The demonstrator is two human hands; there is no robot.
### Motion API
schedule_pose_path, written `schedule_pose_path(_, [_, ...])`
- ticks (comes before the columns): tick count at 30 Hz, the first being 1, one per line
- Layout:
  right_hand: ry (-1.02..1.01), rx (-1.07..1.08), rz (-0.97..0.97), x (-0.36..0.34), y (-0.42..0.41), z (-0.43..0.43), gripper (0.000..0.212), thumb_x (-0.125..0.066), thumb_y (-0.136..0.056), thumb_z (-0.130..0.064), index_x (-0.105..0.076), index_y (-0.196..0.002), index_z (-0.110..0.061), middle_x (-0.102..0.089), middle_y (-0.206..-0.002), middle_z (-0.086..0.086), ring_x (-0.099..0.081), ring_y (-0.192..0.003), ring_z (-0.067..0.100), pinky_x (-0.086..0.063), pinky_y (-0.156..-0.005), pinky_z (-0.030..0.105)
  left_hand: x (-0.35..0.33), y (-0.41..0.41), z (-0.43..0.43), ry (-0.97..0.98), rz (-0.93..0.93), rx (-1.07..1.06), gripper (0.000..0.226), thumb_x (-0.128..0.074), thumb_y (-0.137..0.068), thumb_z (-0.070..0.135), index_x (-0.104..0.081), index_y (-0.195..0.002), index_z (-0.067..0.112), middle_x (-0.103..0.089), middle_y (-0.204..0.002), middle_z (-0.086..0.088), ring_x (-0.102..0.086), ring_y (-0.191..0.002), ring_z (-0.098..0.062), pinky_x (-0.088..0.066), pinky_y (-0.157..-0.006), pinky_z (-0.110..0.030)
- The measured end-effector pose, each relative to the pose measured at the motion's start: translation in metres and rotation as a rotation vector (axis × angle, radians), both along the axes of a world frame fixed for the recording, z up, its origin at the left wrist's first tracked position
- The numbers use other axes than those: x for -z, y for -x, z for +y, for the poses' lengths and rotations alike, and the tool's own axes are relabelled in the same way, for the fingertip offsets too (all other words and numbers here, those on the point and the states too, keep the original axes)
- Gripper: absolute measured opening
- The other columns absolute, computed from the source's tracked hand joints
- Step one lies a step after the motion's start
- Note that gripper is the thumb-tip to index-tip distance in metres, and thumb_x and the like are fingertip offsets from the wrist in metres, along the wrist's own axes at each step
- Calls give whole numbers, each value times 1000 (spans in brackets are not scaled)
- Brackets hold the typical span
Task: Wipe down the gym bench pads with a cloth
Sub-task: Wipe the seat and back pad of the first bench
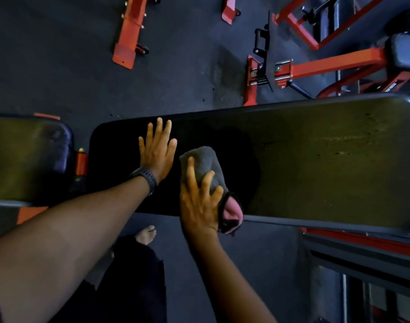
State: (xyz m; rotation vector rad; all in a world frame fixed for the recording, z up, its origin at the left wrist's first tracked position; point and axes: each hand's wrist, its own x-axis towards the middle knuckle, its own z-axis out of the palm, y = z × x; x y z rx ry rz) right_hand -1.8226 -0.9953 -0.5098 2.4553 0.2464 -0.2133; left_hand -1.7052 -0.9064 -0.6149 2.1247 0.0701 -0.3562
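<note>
Right hand (199, 203), above a bare foot (146, 234) on the dark floor (59, 66), has its fingers spread and curled over a bunched grey cloth (205, 163). It grips the cloth against the long black desk pad (315, 155) near the pad's near edge, where a pink fold of the cloth hangs over. Just beside it, the left hand (157, 152), with a dark watch (147, 178) at the wrist, lies flat on the same pad, fingers straight and spread. A second desk pad (24, 157) sits to the left. Farther off, orange frames (129, 31) stand on the floor.
</note>
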Motion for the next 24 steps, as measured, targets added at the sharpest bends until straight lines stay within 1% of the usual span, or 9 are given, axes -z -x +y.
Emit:
schedule_pose_path(5, [32, -87, 37, -7, -97, -5, 58, -43, -96, -34, -37, -153, -26, -16, -165, 8, -32, -138, 45, -40, -96, 58, 14, 1, 1, -9, 4, -22, 59, -22, -102, 45, -11, -157, 26, -1, -166, 1, 3, -153, -20, -1, -121, -55])
schedule_pose_path(8, [-53, 125, -73, -45, -134, -26, 57, -49, -98, -27, -35, -153, -27, -1, -167, 6, -24, -141, 47, -39, -99, 63, 15, 4, -1, -10, 4, -49, 55, -28, -106, 37, -11, -157, 27, 0, -166, 2, 4, -152, -19, 1, -120, -53])
schedule_pose_path(11, [-60, 262, -164, -65, -115, -44, 66, -58, -91, -28, -33, -153, -29, 6, -166, 7, -20, -140, 48, -38, -99, 64, 13, 5, -3, -6, -9, -53, 55, -27, -106, 36, -11, -157, 27, -1, -166, 1, 3, -153, -20, 0, -120, -53])
schedule_pose_path(13, [-1, 188, -183, -51, -78, -31, 59, -50, -91, -31, -43, -149, -29, -9, -166, 7, -29, -138, 45, -42, -99, 61, 10, 3, -2, 2, -2, -55, 58, -24, -103, 40, -11, -157, 26, -1, -166, 0, 3, -153, -21, 1, -120, -53])
schedule_pose_path(15, [-3, 61, -70, -21, -45, -7, 57, -49, -89, -34, -50, -145, -28, -26, -162, 6, -37, -134, 42, -44, -96, 58, 9, 2, -3, -15, 5, -41, 60, -21, -101, 44, -11, -157, 26, -1, -166, 0, 2, -153, -21, -1, -120, -54])
schedule_pose_path(17, [1, -55, 84, 2, -35, 11, 59, -46, -90, -35, -46, -148, -24, -31, -160, 6, -36, -132, 43, -39, -94, 55, 12, -2, -1, -43, 20, -6, 59, -26, -104, 43, -9, -158, 25, 0, -166, -2, 1, -153, -23, -5, -120, -56])
schedule_pose_path(19, [-22, -100, 128, 6, -61, 13, 59, -38, -92, -35, -43, -150, -26, -31, -161, 5, -36, -132, 42, -39, -92, 52, 16, -5, 3, -65, 24, 2, 60, -32, -105, 39, -8, -158, 22, -1, -166, -6, -2, -153, -27, -10, -120, -56])
schedule_pose_path(21, [18, -104, 72, -11, -94, 4, 57, -37, -94, -32, -40, -151, -28, -24, -163, 5, -38, -135, 42, -44, -93, 55, 17, -7, 8, -79, 9, 2, 59, -32, -105, 38, -11, -158, 21, -3, -166, -7, -3, -152, -29, -14, -119, -54])
schedule_pose_path(24, [-76, 86, -11, -47, -119, -25, 60, -44, -98, -26, -29, -156, -26, -1, -167, 6, -23, -141, 47, -38, -100, 61, 10, -8, 6, -81, 26, 16, 57, -31, -105, 38, -12, -158, 25, -2, -166, -1, 0, -152, -27, -10, -118, -56])
